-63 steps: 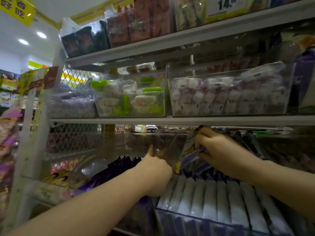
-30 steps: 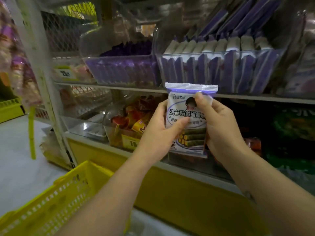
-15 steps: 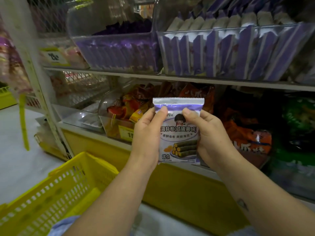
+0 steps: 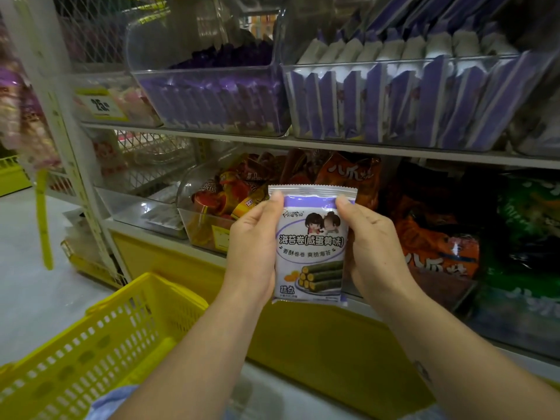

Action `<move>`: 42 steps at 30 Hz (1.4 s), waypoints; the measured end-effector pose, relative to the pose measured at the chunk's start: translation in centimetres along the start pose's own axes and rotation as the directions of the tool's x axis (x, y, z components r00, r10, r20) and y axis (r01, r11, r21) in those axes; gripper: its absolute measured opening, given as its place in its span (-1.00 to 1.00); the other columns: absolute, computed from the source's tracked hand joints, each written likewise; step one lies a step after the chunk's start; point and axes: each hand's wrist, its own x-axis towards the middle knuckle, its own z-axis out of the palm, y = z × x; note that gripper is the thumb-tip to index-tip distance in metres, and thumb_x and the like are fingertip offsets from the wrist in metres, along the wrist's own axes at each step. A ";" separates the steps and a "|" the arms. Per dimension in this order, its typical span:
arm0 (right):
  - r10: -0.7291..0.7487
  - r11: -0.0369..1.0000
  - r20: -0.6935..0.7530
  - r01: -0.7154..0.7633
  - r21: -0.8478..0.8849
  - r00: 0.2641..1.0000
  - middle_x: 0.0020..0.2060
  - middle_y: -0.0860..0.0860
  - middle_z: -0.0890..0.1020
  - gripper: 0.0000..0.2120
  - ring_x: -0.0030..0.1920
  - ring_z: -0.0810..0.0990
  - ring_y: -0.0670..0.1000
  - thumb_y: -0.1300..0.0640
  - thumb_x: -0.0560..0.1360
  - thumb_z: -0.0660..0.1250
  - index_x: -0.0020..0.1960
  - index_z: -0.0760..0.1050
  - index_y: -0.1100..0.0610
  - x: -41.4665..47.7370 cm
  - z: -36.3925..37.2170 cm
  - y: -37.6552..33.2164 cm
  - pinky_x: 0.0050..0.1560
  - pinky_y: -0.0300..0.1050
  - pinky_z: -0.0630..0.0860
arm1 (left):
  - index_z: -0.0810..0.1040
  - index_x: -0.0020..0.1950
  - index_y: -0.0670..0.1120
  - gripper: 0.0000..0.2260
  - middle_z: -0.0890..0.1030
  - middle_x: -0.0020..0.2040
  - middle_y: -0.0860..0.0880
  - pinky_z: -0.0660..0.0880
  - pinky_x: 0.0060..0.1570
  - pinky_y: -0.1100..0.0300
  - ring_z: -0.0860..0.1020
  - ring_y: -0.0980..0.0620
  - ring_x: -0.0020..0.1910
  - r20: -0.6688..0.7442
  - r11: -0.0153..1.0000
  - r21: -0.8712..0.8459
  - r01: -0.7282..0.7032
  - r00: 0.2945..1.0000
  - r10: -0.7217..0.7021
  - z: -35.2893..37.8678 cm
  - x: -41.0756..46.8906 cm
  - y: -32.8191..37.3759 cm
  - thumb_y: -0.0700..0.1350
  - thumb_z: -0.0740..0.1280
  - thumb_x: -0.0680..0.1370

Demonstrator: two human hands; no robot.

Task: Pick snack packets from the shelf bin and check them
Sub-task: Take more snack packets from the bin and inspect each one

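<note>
Both our left hand (image 4: 254,239) and right hand (image 4: 373,248) grip the packet (image 4: 312,248) by its sides, below the bin (image 4: 394,61), and it could drop if the shiny wrap slips.

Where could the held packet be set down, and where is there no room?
Free: inside the yellow basket, down-left of the left hand; the bare floor between basket and shelf post. Crowded: both upper bins, packed with purple packets, and the lower shelf's orange bags behind the snack packet and right hand.
</note>
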 end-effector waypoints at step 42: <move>0.424 0.815 0.293 -0.503 0.290 0.857 0.07 0.26 0.66 -0.62 -0.01 0.70 0.16 0.10 0.42 0.27 0.15 0.55 0.30 -0.2 -2.5 -3.8 -0.03 0.09 0.64 | 0.43 0.40 0.05 -0.39 0.61 0.25 0.00 0.57 -0.02 0.23 0.62 0.01 0.15 0.551 0.987 0.104 0.125 0.819 -0.162 -3.5 0.5 2.6 -0.32 0.43 0.40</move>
